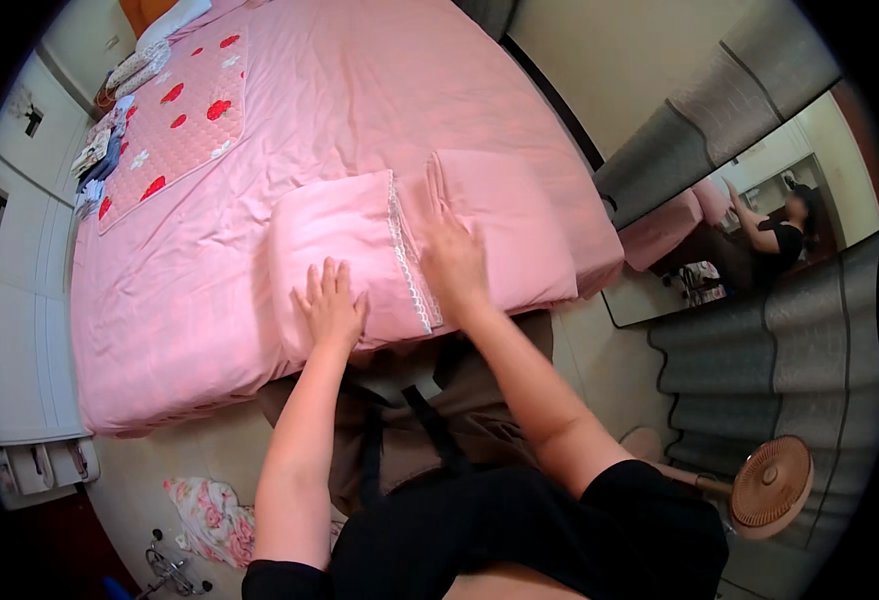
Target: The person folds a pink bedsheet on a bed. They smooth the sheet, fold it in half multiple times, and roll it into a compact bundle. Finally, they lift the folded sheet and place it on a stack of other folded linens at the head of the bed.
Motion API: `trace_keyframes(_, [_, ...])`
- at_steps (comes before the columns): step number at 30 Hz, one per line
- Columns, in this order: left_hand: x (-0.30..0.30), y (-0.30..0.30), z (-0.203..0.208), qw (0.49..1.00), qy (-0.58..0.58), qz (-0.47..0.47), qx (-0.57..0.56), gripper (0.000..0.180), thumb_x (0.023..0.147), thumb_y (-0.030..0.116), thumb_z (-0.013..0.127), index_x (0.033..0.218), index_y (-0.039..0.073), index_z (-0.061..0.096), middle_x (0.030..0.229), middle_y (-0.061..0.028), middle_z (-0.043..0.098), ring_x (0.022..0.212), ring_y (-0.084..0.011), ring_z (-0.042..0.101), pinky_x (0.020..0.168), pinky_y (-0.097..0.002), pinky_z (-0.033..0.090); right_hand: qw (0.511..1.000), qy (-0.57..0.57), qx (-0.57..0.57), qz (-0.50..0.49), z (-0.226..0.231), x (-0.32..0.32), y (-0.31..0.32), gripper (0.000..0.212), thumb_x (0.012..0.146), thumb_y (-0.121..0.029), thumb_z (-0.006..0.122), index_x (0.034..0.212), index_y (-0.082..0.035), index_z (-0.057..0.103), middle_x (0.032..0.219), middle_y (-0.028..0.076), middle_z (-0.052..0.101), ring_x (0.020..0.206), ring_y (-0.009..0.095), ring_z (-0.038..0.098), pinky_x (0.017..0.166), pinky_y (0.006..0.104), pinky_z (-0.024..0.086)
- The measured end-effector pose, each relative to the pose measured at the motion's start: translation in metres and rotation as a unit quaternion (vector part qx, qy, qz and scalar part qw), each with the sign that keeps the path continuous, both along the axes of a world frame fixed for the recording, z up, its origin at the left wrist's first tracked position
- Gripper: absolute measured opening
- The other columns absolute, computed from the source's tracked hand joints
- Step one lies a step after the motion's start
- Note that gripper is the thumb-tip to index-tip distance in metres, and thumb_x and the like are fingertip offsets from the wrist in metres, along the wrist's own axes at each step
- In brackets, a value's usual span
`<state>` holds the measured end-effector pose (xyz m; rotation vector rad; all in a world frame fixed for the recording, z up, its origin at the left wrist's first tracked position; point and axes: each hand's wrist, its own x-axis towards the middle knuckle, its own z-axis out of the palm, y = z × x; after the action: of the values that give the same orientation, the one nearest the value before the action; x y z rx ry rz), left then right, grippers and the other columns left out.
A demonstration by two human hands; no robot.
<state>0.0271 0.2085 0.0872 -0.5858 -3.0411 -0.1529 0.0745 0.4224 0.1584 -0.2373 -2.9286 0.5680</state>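
Note:
A thick pink folded piece of bedding [335,225] with white lace trim lies near the front edge of the bed. My left hand [332,308] rests flat on it, fingers spread. Right of the lace is another plump pink folded part [520,235]; whether the two are joined I cannot tell. My right hand [455,262], a little blurred, is over the gap between them with its fingers stretched out. Under everything spreads a pink bedsheet [180,310].
A quilted pink mat [185,125] with red motifs lies at the far left, beside folded clothes [100,150]. White cabinets [20,250] line the left. A standing fan [772,485], grey curtains [770,370] and a mirror [760,220] are on the right. Floral cloth [210,520] lies on the floor.

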Motion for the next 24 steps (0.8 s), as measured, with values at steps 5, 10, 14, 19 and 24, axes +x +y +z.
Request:
trace_keyframes(5, [0.009,0.053,0.012,0.991,-0.055,-0.122,-0.022,0.065,0.094,0.052,0.052,0.149,0.019,0.041,0.158,-0.0084,0.033,0.147,-0.0295,0.026,0.115,-0.0647,0.016,0.978,-0.146,0.143,-0.030,-0.048,-0.001,0.039,0.063,0.094,-0.029,0.049,0.152,-0.010,0.033,0.160,0.013,0.029,0.149,0.031,0.021,0.118,0.0559,0.018])
trace_keyframes(10, [0.017,0.064,0.007,0.990,-0.054,-0.127,-0.015,0.068,0.093,0.054,0.052,0.149,0.019,0.040,0.156,-0.0125,0.035,0.147,-0.0298,0.026,0.117,-0.0597,0.014,0.987,-0.107,0.116,-0.004,-0.107,0.009,0.026,0.061,0.096,-0.028,0.041,0.152,-0.005,0.032,0.162,0.013,0.025,0.151,0.030,0.016,0.121,0.0519,0.012])
trace_keyframes(14, [0.015,0.073,0.001,0.989,-0.068,-0.130,-0.008,0.074,0.092,0.058,0.051,0.151,0.016,0.037,0.158,-0.0153,0.030,0.148,-0.0310,0.022,0.118,-0.0582,0.012,0.988,-0.115,0.103,-0.001,-0.104,0.006,0.032,0.064,0.093,-0.027,0.048,0.151,-0.004,0.034,0.161,0.013,0.026,0.150,0.031,0.017,0.120,0.0511,0.013])
trace_keyframes(19, [0.010,0.098,0.008,0.979,-0.188,-0.023,0.070,0.092,0.087,0.067,0.052,0.154,0.011,0.028,0.160,-0.0228,0.023,0.150,-0.0342,0.016,0.118,-0.0592,0.008,0.970,-0.132,-0.203,0.032,-0.048,0.005,0.086,0.052,0.087,-0.025,0.064,0.134,-0.004,0.055,0.138,0.018,0.054,0.129,0.032,0.048,0.113,0.0463,0.031])
trace_keyframes(24, [0.013,0.132,0.033,0.972,-0.225,0.062,0.039,0.113,0.075,0.075,0.059,0.157,0.008,0.020,0.159,-0.0292,0.018,0.150,-0.0394,0.012,0.117,-0.0611,0.006,0.945,0.084,-0.245,-0.200,-0.033,0.037,0.187,0.054,0.085,-0.031,0.070,0.128,0.000,0.059,0.126,0.021,0.062,0.120,0.034,0.058,0.101,0.0422,0.046])
